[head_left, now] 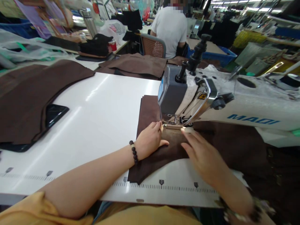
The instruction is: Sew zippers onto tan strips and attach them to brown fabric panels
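A dark brown fabric piece point(150, 162) lies on the white sewing table point(98, 125) and runs under the presser foot point(174, 125) of a white sewing machine point(234, 103). My left hand point(150, 140) rests on the fabric just left of the foot, fingers curled and pressed down on the cloth. My right hand point(201, 153) lies flat on the fabric just right of the foot, fingers stretched toward the needle. A dark bead bracelet point(134, 152) is on my left wrist.
A large brown fabric panel point(28, 100) covers the table's left side, partly over a black phone point(55, 113). More brown pieces point(136, 64) lie at the back. A person in a white shirt point(172, 28) sits beyond. A ruler scale point(164, 185) marks the front edge.
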### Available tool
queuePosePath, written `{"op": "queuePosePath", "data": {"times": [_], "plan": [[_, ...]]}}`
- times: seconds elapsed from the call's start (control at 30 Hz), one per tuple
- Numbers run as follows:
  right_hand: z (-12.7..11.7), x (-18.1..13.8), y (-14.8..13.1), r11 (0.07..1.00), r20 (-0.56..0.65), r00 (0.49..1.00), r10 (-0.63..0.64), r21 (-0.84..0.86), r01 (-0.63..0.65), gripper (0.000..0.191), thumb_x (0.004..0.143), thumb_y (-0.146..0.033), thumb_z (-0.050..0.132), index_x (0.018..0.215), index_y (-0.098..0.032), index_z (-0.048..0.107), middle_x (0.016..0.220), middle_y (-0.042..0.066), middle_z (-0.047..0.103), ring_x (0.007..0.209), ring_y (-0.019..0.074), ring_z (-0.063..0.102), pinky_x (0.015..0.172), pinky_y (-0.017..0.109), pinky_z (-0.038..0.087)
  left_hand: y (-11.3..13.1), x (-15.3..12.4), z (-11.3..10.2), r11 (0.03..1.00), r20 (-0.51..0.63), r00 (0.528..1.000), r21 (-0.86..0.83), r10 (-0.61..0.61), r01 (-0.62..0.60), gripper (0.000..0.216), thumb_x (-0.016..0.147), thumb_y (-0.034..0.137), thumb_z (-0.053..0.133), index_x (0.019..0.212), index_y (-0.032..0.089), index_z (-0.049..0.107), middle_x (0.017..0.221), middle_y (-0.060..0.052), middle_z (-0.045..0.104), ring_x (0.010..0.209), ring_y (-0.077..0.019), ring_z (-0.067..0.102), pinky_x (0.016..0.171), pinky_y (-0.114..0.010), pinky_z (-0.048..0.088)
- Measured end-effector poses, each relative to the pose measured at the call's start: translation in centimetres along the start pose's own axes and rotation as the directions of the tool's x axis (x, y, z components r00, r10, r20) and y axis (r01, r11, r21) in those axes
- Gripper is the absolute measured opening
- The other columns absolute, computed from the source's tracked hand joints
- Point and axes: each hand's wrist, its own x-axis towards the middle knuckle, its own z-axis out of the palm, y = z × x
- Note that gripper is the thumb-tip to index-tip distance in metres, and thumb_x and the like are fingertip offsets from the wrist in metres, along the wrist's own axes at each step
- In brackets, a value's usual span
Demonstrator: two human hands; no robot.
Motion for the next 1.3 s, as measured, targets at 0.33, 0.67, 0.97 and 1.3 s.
{"op": "queuePosePath", "data": {"times": [0.33,0.67,0.97,1.3], "plan": [[5.5,1.8,-0.3,0.999,0.086,0.996,0.036,0.006,-0.037,0.043,0.087,-0.024,0.040,0.128,-0.011,0.040,0.133,0.010,0.042,0.123,0.0220,0.036,0.100,0.044,0.034,0.2,-0.1,0.1,0.999,0.005,1.000,-0.027,-0.025,0.025,0.064,0.073,0.057,0.055,0.102,0.000,0.055,0.103,-0.016,0.054,0.096,-0.0248,0.048,0.087,-0.033,0.041],[5.0,1.9,-0.1,0.995,0.118,0.992,0.039,0.087,-0.049,0.040,0.088,-0.024,0.039,0.126,-0.014,0.042,0.130,0.009,0.045,0.120,0.0200,0.040,0.101,0.044,0.032,0.3,0.0,0.6,0.999,-0.012,0.999,-0.017,-0.031,0.030,0.063,0.074,0.058,0.052,0.102,0.001,0.056,0.103,-0.015,0.053,0.094,-0.0250,0.047,0.087,-0.034,0.040],[4.8,1.9,-0.2,0.997,0.134,0.990,0.048,0.060,-0.057,0.041,0.089,-0.025,0.037,0.128,-0.013,0.042,0.131,0.012,0.044,0.121,0.0223,0.040,0.099,0.047,0.034,0.2,0.0,0.6,1.000,-0.024,0.999,-0.011,-0.026,0.026,0.065,0.073,0.058,0.053,0.104,0.001,0.056,0.105,-0.016,0.053,0.096,-0.0257,0.048,0.087,-0.034,0.040],[5.0,2.3,0.2,0.998,0.158,0.986,0.046,0.043,-0.054,0.042,0.089,-0.026,0.034,0.129,-0.012,0.041,0.128,0.013,0.046,0.120,0.0233,0.041,0.099,0.047,0.034,0.0,0.3,0.6,0.999,-0.042,0.999,-0.025,-0.033,0.032,0.063,0.072,0.058,0.054,0.101,0.002,0.056,0.104,-0.016,0.053,0.095,-0.0258,0.048,0.085,-0.034,0.041]]}}
